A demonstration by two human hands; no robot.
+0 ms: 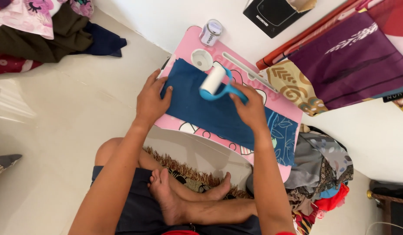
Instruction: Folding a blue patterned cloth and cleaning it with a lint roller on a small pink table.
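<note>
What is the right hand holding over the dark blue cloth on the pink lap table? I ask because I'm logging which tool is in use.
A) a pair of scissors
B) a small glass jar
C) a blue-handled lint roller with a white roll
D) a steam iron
C: the right hand grips the blue handle of the blue-handled lint roller with a white roll, whose roll rests on the dark blue cloth.
</note>
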